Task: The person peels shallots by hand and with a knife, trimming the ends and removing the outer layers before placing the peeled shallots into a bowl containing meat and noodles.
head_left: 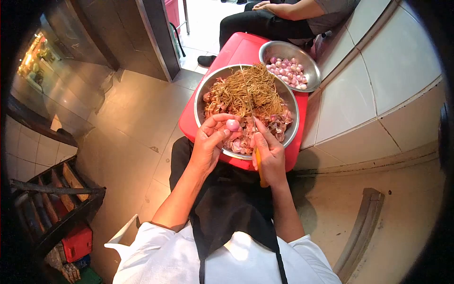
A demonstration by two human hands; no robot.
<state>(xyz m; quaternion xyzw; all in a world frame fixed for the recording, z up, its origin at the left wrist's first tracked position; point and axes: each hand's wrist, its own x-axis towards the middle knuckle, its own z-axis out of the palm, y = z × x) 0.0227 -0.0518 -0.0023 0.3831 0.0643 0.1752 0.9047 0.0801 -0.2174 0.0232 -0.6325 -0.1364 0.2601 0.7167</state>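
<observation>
Between the fingertips of my left hand point(211, 137) is a small peeled purple shallot point(232, 125). My right hand point(269, 154) is wrapped round the yellow handle of a knife point(258, 158), whose thin blade points forward over the large metal bowl point(199, 97). Both hands are above the bowl's near side. Stringy brown roots and stalks point(250, 90) are heaped inside it, with papery pinkish skins point(241, 143) nearer me. Beyond it to the right, a smaller metal bowl point(312, 71) holds several peeled shallots point(288, 71).
Both bowls rest on a red plastic stool or table point(189, 113). Someone in dark trousers point(246, 26) sits beyond it. A tiled wall point(340, 104) runs along the right. At lower left stands a dark slatted rack point(61, 194) beside a red container point(78, 244).
</observation>
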